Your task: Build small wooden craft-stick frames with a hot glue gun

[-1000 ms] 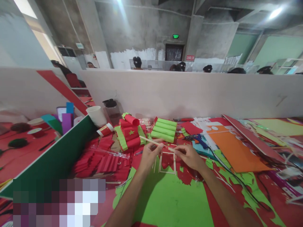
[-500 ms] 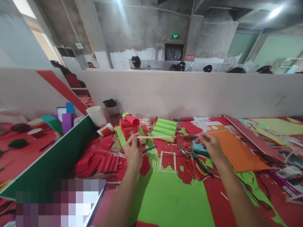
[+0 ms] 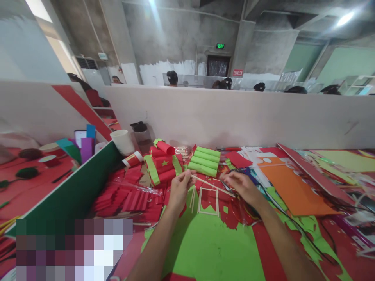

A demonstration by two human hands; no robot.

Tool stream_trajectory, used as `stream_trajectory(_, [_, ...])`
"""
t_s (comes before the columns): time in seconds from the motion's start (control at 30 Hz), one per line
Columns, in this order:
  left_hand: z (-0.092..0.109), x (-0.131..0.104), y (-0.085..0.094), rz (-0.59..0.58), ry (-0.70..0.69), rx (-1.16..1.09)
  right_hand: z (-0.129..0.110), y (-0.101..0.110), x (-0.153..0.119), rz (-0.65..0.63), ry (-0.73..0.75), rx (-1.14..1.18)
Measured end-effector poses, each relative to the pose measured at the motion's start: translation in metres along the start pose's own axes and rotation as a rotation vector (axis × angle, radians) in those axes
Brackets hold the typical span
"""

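Pinched in my left hand (image 3: 181,189) is one end of a thin wooden stick (image 3: 212,185), which slopes down to the right. My right hand (image 3: 240,188) is closed near the stick's far end, over the pliers; what its fingers hold is partly hidden. Below the stick, a small rectangular frame of sticks (image 3: 217,202) lies on the green sheet (image 3: 216,242). Loose sticks (image 3: 192,198) lie just left of that frame. Behind my hands are green paper rolls (image 3: 204,160) and a red and green paper piece with a star (image 3: 164,163).
Folded red paper (image 3: 136,201) is piled at the left, beside a green divider (image 3: 67,187). A white cup (image 3: 122,142) and a dark-lidded jar (image 3: 141,136) stand at the back. An orange sheet (image 3: 288,187) and black cables lie right. A white partition (image 3: 234,117) closes the back.
My left hand has moved right and the stick has tilted, its right end now lower. My right hand has moved left and down to the pliers.
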State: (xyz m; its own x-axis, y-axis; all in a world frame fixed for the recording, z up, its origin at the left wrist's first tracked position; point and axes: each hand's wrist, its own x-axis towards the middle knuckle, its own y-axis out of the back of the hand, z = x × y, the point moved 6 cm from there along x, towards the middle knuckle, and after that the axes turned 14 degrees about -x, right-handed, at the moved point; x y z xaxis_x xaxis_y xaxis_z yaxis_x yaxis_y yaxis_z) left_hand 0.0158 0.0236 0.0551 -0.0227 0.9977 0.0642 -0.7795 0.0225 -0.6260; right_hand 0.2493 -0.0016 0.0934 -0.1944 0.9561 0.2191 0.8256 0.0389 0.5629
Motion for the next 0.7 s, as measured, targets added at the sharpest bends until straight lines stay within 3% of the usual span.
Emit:
stream_trajectory(0.13, [-0.013,0.003,0.001,-0.008,0.043,0.024,-0.025,-0.036,-0.005,-0.173,0.093,-0.236])
stream_trajectory(0.3, [-0.015,0.002,-0.002,0.016,0.046,-0.032,-0.031,-0.044,-0.007,-0.193,0.154,-0.235])
stream_trajectory(0.47, [-0.009,-0.004,-0.008,-0.050,0.062,0.072,-0.015,-0.020,0.007,-0.019,0.096,-0.216])
stream_trajectory(0.6, [-0.005,-0.003,-0.006,-0.136,-0.011,0.500,-0.011,0.018,0.039,0.209,0.076,-0.416])
stream_trajectory(0.7, [0.002,-0.002,0.000,-0.132,-0.121,0.882,-0.019,0.022,0.080,0.205,0.066,-0.658])
